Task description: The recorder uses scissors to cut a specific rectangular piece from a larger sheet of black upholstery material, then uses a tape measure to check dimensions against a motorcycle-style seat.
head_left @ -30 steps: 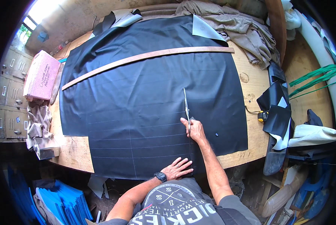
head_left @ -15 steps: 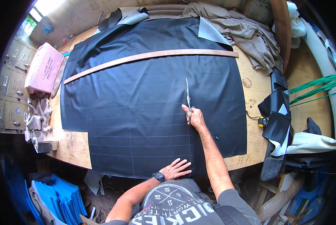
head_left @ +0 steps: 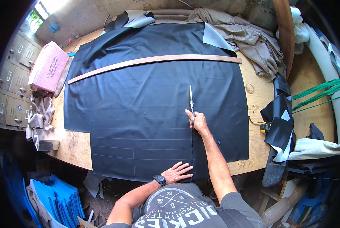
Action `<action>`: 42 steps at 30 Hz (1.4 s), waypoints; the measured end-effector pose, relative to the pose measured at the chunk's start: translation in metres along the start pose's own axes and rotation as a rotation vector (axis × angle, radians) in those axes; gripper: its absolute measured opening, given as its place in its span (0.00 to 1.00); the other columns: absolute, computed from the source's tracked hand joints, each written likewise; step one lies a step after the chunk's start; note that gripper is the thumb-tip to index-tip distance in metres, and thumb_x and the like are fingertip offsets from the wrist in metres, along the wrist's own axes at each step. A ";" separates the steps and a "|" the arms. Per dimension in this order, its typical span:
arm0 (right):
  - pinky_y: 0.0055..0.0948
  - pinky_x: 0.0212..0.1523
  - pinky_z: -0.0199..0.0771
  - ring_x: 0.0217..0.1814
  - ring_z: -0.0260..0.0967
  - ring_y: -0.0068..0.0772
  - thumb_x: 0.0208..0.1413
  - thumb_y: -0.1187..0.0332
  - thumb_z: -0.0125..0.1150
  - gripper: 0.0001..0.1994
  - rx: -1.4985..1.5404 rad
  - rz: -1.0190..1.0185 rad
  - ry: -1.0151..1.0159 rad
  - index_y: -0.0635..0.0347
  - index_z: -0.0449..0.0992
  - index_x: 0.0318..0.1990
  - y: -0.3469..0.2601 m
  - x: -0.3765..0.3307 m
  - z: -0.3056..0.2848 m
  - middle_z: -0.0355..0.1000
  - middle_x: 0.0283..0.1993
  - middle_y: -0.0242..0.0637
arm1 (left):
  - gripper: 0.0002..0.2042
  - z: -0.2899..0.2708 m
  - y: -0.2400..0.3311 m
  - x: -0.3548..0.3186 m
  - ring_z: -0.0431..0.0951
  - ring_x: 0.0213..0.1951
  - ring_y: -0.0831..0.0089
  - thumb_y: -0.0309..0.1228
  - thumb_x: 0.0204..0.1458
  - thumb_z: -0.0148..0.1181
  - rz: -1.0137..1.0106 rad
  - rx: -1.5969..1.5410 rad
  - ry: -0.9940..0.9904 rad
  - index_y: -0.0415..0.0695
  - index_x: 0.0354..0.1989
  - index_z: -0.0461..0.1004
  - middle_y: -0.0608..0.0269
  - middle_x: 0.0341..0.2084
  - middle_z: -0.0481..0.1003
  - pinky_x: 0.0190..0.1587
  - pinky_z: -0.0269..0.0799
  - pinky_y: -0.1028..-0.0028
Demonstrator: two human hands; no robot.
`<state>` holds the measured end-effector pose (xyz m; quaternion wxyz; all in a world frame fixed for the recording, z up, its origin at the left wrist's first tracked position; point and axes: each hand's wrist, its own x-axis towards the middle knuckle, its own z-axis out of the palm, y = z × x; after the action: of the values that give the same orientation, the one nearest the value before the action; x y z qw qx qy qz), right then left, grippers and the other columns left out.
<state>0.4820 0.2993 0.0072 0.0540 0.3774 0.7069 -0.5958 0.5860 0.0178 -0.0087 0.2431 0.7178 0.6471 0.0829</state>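
The wide fisheye view looks from the person's head steeply down and forward over the shirt (head_left: pixel 177 205), near enough to show the left hand (head_left: pixel 175 173) and right hand (head_left: pixel 197 121) plainly, yet wide enough to take in the table (head_left: pixel 76 148) and the wall (head_left: pixel 77 24) beyond its far side.

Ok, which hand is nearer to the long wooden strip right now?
Right. The right hand, gripping the scissors, is on the near side of the wooden strip; the left hand lies palm-down, farther away, at the near edge of the black sheet.
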 end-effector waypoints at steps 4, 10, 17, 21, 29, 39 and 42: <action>0.19 0.13 0.63 0.15 0.68 0.21 0.56 0.35 0.60 0.30 0.124 0.134 -0.187 0.56 0.71 0.24 -0.012 -0.008 -0.018 0.69 0.17 0.29 | 0.26 -0.031 -0.018 0.005 0.63 0.67 0.54 0.49 0.57 0.60 0.027 -0.320 0.333 0.47 0.60 0.73 0.52 0.63 0.68 0.70 0.53 0.51; 0.16 0.12 0.60 0.15 0.65 0.19 0.58 0.37 0.59 0.28 0.129 0.193 -0.488 0.55 0.70 0.27 -0.015 0.026 -0.098 0.66 0.18 0.26 | 0.24 -0.095 -0.088 0.082 0.58 0.69 0.51 0.42 0.56 0.62 -0.307 -0.119 0.661 0.44 0.59 0.72 0.49 0.65 0.63 0.70 0.52 0.50; 0.20 0.17 0.57 0.16 0.62 0.17 0.58 0.46 0.66 0.22 -0.317 0.102 -0.664 0.55 0.72 0.24 -0.070 0.107 -0.176 0.65 0.18 0.25 | 0.29 -0.094 -0.117 0.115 0.52 0.72 0.56 0.44 0.56 0.61 -0.522 -0.110 0.582 0.49 0.66 0.66 0.51 0.70 0.56 0.74 0.44 0.54; 0.24 0.18 0.54 0.16 0.60 0.18 0.51 0.41 0.70 0.28 -0.541 0.016 -0.806 0.57 0.71 0.20 -0.099 0.153 -0.195 0.62 0.14 0.25 | 0.30 -0.091 -0.121 0.114 0.53 0.72 0.56 0.45 0.55 0.61 -0.549 -0.128 0.523 0.49 0.66 0.66 0.52 0.70 0.56 0.73 0.45 0.53; 0.30 0.22 0.48 0.20 0.50 0.18 0.44 0.41 0.76 0.32 -0.854 -0.079 -0.875 0.59 0.66 0.18 -0.141 0.194 -0.205 0.53 0.16 0.21 | 0.31 -0.091 -0.125 0.120 0.55 0.71 0.57 0.46 0.56 0.62 -0.579 -0.139 0.471 0.52 0.67 0.65 0.53 0.70 0.57 0.72 0.49 0.52; 0.37 0.27 0.58 0.23 0.57 0.27 0.38 0.34 0.75 0.36 -1.008 -0.191 -0.902 0.64 0.69 0.22 -0.163 0.210 -0.167 0.58 0.16 0.32 | 0.29 -0.089 -0.127 0.120 0.56 0.71 0.59 0.46 0.58 0.60 -0.565 -0.153 0.494 0.51 0.67 0.65 0.54 0.70 0.58 0.73 0.48 0.54; 0.38 0.27 0.58 0.22 0.57 0.28 0.41 0.35 0.74 0.36 -1.026 -0.201 -0.923 0.65 0.69 0.21 -0.165 0.209 -0.161 0.58 0.16 0.33 | 0.29 -0.087 -0.127 0.120 0.57 0.71 0.59 0.46 0.57 0.60 -0.568 -0.154 0.491 0.52 0.66 0.66 0.54 0.70 0.59 0.72 0.48 0.54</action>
<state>0.2950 0.5385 0.0754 0.4650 -0.0549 0.8353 -0.2882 0.4535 0.1603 -0.0147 0.1474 0.4482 0.8511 0.2301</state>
